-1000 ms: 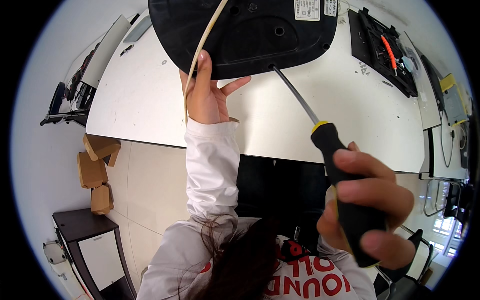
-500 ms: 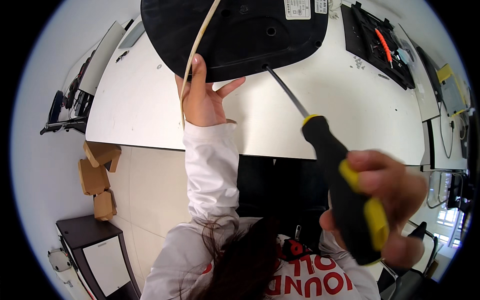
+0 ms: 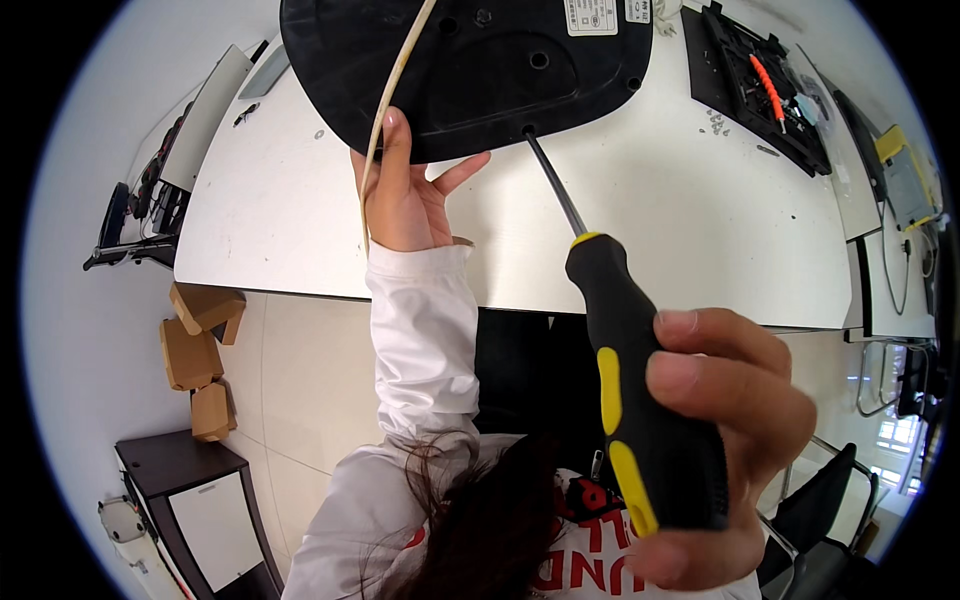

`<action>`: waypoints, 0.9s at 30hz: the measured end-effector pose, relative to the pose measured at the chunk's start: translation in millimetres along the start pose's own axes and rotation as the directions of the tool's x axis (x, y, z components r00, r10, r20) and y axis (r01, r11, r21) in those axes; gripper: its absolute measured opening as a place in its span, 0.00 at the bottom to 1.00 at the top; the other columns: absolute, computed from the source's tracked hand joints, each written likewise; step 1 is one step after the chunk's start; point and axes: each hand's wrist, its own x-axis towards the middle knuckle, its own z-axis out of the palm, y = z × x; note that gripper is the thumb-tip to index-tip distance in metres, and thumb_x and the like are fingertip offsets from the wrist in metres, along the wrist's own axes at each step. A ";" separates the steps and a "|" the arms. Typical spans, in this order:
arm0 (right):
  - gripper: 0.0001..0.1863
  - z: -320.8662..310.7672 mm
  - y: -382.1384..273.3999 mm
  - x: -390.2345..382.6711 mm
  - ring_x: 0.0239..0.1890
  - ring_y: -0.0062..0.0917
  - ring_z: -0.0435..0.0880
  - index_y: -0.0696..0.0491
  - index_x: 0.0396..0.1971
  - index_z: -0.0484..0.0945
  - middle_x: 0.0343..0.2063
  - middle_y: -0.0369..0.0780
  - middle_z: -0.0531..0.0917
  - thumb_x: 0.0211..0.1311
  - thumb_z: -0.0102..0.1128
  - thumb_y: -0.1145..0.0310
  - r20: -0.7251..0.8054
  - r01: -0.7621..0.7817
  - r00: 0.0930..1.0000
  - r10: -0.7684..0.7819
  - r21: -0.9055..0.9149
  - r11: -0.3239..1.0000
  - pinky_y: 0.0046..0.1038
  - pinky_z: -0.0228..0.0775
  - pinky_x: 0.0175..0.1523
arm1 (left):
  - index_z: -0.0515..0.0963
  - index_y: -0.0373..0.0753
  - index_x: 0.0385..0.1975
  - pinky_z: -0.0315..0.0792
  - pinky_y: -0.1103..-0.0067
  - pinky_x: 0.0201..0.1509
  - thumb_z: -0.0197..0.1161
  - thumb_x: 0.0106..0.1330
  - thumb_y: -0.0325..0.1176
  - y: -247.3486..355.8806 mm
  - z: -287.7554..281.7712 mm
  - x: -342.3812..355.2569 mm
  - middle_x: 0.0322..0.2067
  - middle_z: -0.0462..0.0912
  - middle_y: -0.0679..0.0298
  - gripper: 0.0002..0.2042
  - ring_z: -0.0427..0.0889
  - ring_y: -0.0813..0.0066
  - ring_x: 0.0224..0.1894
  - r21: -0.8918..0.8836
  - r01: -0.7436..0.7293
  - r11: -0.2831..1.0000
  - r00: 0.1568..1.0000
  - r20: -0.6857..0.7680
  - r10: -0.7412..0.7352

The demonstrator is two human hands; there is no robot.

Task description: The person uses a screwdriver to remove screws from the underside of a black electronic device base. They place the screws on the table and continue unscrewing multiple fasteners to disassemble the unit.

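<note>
The left hand (image 3: 408,205) holds the near edge of a big black base (image 3: 490,95) above the white tabletop (image 3: 290,210), thumb by a pale cord (image 3: 402,60). The right hand (image 3: 755,415) has its fingers around a black and yellow screwdriver (image 3: 632,330), its tip at the base's near edge.

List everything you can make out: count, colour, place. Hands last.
Panel: one, black, top centre
Screwdriver: one, black-yellow, tip at panel
Cable: one, off-white, across panel
Table: one, white, beneath panel
Tool case: one, black, table's right
Rod: one, orange, in tool case
Small pieces: several, grey, beside tool case
Cardboard boxes: about three, brown, left floor
Cabinet: one, brown-white, lower left
Chair: one, black, lower right
Left hand: one, bare, gripping panel
Right hand: one, bare, gripping screwdriver
</note>
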 end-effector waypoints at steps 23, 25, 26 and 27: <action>0.30 -10.7 11.3 2.6 0.45 0.39 0.75 0.33 0.47 0.62 0.46 0.43 0.68 0.46 0.70 0.65 0.059 0.117 0.992 -0.112 -0.089 0.989 0.30 0.76 0.43 | 0.66 0.40 0.42 0.83 0.69 0.35 0.55 0.65 0.36 4.3 2.4 -0.3 0.33 0.76 0.72 0.11 0.79 0.82 0.38 -0.063 0.029 0.998 0.998 0.065 -0.025; 0.30 -11.2 9.8 4.2 0.45 0.39 0.75 0.33 0.47 0.62 0.46 0.43 0.68 0.46 0.70 0.66 0.073 0.121 0.991 -0.113 -0.106 0.987 0.30 0.77 0.43 | 0.66 0.40 0.42 0.83 0.69 0.35 0.56 0.65 0.36 3.9 1.8 0.3 0.32 0.76 0.72 0.12 0.79 0.83 0.37 -0.068 0.031 0.997 0.998 0.062 -0.027; 0.30 -11.4 8.4 5.1 0.45 0.39 0.75 0.34 0.47 0.62 0.46 0.43 0.68 0.46 0.70 0.66 0.082 0.121 0.990 -0.112 -0.117 0.986 0.30 0.77 0.43 | 0.66 0.40 0.42 0.83 0.69 0.35 0.56 0.65 0.36 3.7 1.6 0.6 0.32 0.76 0.72 0.12 0.78 0.83 0.37 -0.068 0.034 0.997 0.998 0.056 -0.030; 0.30 -11.4 5.4 5.4 0.45 0.39 0.75 0.34 0.47 0.62 0.46 0.43 0.68 0.46 0.70 0.66 0.093 0.119 0.990 -0.107 -0.130 0.984 0.30 0.77 0.43 | 0.66 0.40 0.43 0.83 0.69 0.34 0.56 0.65 0.36 3.4 0.9 0.7 0.32 0.76 0.72 0.12 0.78 0.83 0.36 -0.068 0.036 0.997 0.998 0.051 -0.033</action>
